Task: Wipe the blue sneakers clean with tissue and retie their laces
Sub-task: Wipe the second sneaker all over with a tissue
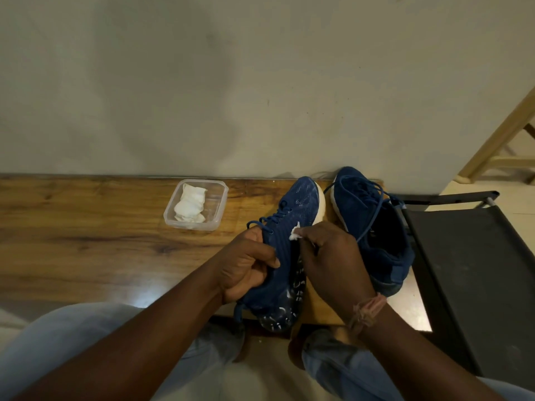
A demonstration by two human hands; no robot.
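Head view: the left hand [246,264] grips a blue sneaker [289,250] from its left side, its fingers [267,257] curled round the upper near the laces [273,217], thumb side toward the camera. The sneaker is tilted, toe pointing away toward the wall [260,82], heel hanging past the near edge of the desk [86,241]; white marks show on its side just below the fingers. The right hand [333,261] pinches a small piece of tissue [294,231] at its fingertips and presses it onto the upper, just beside the left hand's fingers. A braided band [366,309] sits on the right wrist.

Just right of the right hand, the second sneaker [373,227] lies on the desk, laces loose, toe toward the wall. Beyond the left hand's fingers, well apart, a clear plastic box [215,211] on the desk holds crumpled white tissue wads [189,205]. A black chair [477,270] stands to the right of the desk, and a wooden frame [503,146] leans farther back. Light jeans [72,342] cover the knees below the arms.
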